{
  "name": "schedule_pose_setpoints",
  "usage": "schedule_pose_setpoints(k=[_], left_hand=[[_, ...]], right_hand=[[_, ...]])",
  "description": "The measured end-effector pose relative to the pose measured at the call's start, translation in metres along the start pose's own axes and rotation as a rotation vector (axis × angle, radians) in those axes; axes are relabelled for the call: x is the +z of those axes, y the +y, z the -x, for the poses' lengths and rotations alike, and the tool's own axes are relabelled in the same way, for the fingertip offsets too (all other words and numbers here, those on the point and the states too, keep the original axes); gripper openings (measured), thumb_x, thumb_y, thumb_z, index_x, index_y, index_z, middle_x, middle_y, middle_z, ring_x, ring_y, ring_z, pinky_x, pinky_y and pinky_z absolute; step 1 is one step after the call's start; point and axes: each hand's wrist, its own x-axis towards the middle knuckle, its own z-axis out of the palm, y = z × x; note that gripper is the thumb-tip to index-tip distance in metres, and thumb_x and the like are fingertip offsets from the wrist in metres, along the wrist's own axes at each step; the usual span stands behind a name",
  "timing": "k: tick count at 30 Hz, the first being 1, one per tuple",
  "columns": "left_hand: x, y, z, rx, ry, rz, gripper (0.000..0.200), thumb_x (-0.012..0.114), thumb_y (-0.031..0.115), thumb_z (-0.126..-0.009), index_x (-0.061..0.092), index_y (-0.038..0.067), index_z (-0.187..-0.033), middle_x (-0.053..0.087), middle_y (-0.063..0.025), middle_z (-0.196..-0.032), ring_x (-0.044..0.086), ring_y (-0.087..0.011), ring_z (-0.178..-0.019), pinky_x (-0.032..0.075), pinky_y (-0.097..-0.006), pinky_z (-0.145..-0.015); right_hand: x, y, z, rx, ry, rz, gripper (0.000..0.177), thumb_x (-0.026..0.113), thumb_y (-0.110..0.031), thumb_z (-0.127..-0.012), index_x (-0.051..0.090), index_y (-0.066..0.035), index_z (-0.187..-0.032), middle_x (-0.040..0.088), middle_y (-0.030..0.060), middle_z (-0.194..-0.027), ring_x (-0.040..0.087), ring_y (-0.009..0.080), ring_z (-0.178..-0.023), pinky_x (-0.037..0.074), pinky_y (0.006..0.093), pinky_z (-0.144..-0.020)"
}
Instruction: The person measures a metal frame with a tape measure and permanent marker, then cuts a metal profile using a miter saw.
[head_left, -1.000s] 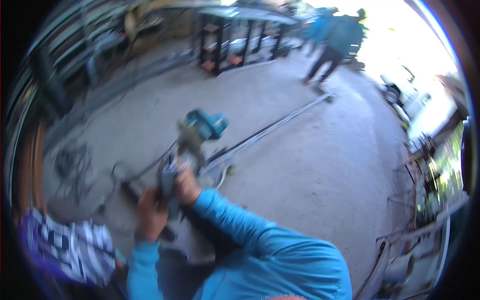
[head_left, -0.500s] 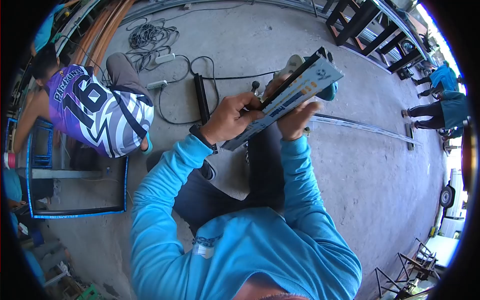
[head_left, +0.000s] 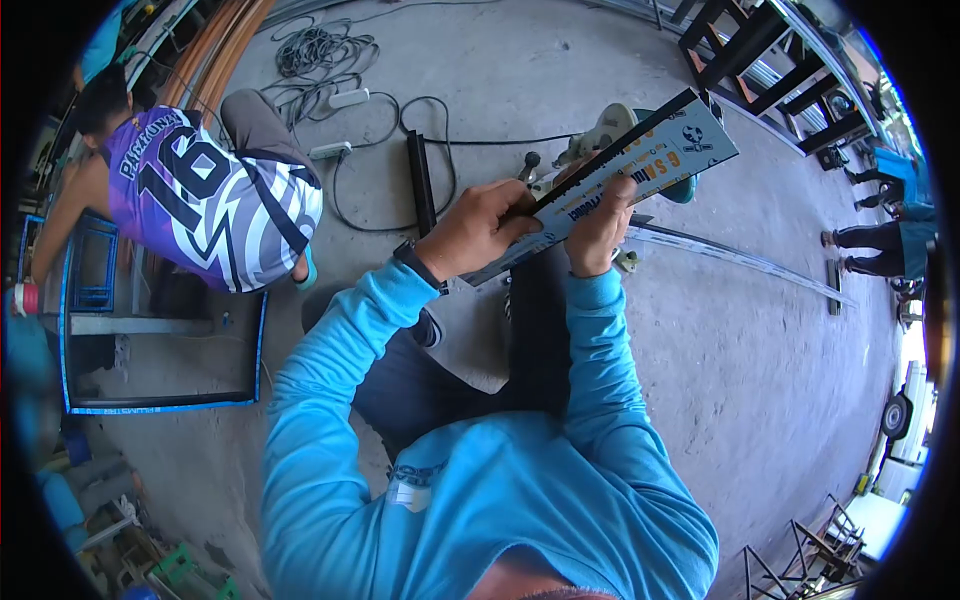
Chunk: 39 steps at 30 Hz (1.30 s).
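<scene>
A length of metal profile [head_left: 655, 165], covered in printed white-blue film with dark edges, is held slanting above my knees. My left hand [head_left: 480, 230] is closed around its lower part, fingers and thumb pinching the edge. Farther up, my right hand [head_left: 600, 230] grips it with the thumb on the printed face; its other fingers are hidden behind. Just beyond the profile stands a green and grey machine [head_left: 615, 128] with a round guard and a knobbed handle, partly covered by the profile.
A long film-covered bar [head_left: 740, 262] extends right along the floor. A black bar [head_left: 420, 185] lies near coiled cables [head_left: 325, 55] and a white power strip [head_left: 330, 150]. At left, a person in a purple jersey [head_left: 215, 200] crouches by a blue-edged frame [head_left: 165, 408]. Other people stand far right.
The profile has turned so its printed face shows more broadly. My right thumb now lies on that face rather than beside its edge. The view has shifted slightly.
</scene>
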Motion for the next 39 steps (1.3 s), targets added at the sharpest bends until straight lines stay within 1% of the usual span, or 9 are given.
schedule_pose_setpoints(k=[6, 11, 19, 21, 23, 28, 33, 36, 39], left_hand=[[0.004, -0.01, -0.003, 0.12, 0.058, -0.259, 0.017, 0.074, 0.001, -0.087, 0.063, -0.002, -0.099, 0.066, -0.0153, -0.086, 0.07, -0.028, -0.076, 0.052, -0.0363, -0.067], [-0.001, -0.028, -0.012, -0.151, -0.081, 0.107, 0.018, 0.077, 0.011, -0.089, 0.067, -0.001, -0.099, 0.069, -0.009, -0.079, 0.063, -0.0132, -0.071, 0.052, -0.0316, -0.068], [0.001, -0.016, 0.008, -0.134, -0.134, -0.018, 0.02, 0.077, 0.009, -0.087, 0.063, -0.001, -0.098, 0.068, -0.0143, -0.082, 0.067, -0.0232, -0.073, 0.053, -0.0358, -0.068], [0.013, -0.011, 0.009, -0.042, -0.033, -0.049, 0.017, 0.075, 0.006, -0.086, 0.063, 0.0, -0.096, 0.066, -0.0173, -0.083, 0.069, -0.0341, -0.075, 0.052, -0.0423, -0.067], [0.017, -0.003, 0.002, 0.093, 0.08, -0.121, 0.016, 0.072, 0.005, -0.083, 0.062, 0.0, -0.095, 0.064, -0.0193, -0.082, 0.063, -0.0455, -0.076, 0.05, -0.0475, -0.066], [0.017, -0.019, -0.004, 0.019, 0.073, -0.102, 0.02, 0.078, 0.011, -0.076, 0.066, 0.001, -0.089, 0.066, -0.0198, -0.083, 0.067, -0.0417, -0.081, 0.052, -0.0464, -0.071], [0.001, -0.006, -0.007, 0.004, -0.007, 0.101, 0.022, 0.081, 0.011, -0.081, 0.067, -0.001, -0.093, 0.069, -0.0157, -0.081, 0.069, -0.0284, -0.074, 0.052, -0.0396, -0.068], [0.003, -0.017, -0.003, -0.07, -0.077, 0.043, 0.021, 0.079, 0.01, -0.081, 0.066, -0.001, -0.095, 0.07, -0.0174, -0.085, 0.07, -0.0327, -0.079, 0.053, -0.0417, -0.071], [0.015, -0.027, 0.005, -0.028, -0.081, -0.016, 0.021, 0.075, 0.008, -0.081, 0.066, 0.0, -0.098, 0.067, -0.0205, -0.087, 0.068, -0.041, -0.085, 0.053, -0.0467, -0.075]], right_hand=[[0.013, 0.001, -0.009, -0.119, 0.135, 0.274, 0.051, 0.052, -0.049, -0.107, 0.058, -0.002, -0.087, 0.054, -0.0006, -0.076, 0.047, 0.0106, -0.071, 0.038, 0.0292, -0.061], [0.006, -0.007, -0.025, 0.3, 0.049, -0.103, 0.052, 0.058, -0.055, -0.102, 0.06, -0.004, -0.096, 0.055, -0.0019, -0.08, 0.05, 0.0109, -0.073, 0.043, 0.0284, -0.068], [-0.004, -0.01, 0.0, 0.266, -0.019, 0.103, 0.045, 0.062, -0.048, -0.103, 0.062, -0.004, -0.097, 0.063, 0.0012, -0.087, 0.054, 0.0095, -0.074, 0.043, 0.0255, -0.064], [-0.04, 0.037, 0.008, -0.069, 0.09, 0.533, 0.044, 0.061, -0.047, -0.104, 0.064, -0.004, -0.096, 0.063, 0.0016, -0.084, 0.054, 0.0101, -0.071, 0.042, 0.0277, -0.061], [-0.026, 0.045, -0.003, -0.154, 0.163, 0.559, 0.043, 0.061, -0.044, -0.105, 0.068, -0.003, -0.095, 0.064, 0.0025, -0.084, 0.055, 0.0109, -0.071, 0.042, 0.0301, -0.059], [-0.007, 0.006, -0.021, 0.143, 0.15, 0.125, 0.048, 0.057, -0.044, -0.106, 0.069, 0.002, -0.104, 0.065, 0.0054, -0.087, 0.056, 0.0139, -0.074, 0.047, 0.0306, -0.064], [-0.02, -0.002, -0.004, 0.099, -0.284, -0.069, 0.061, 0.055, -0.055, -0.102, 0.058, 0.0, -0.128, 0.061, 0.009, -0.108, 0.059, 0.0193, -0.1, 0.049, 0.0357, -0.087], [-0.047, 0.03, 0.009, 0.307, -0.21, 0.004, 0.052, 0.055, -0.044, -0.105, 0.057, 0.0, -0.133, 0.062, 0.0076, -0.116, 0.06, 0.0168, -0.103, 0.049, 0.0337, -0.09], [-0.043, 0.026, -0.005, 0.249, -0.055, -0.036, 0.046, 0.053, -0.036, -0.109, 0.059, 0.0, -0.136, 0.065, 0.0095, -0.116, 0.06, 0.0149, -0.101, 0.049, 0.0312, -0.091]])
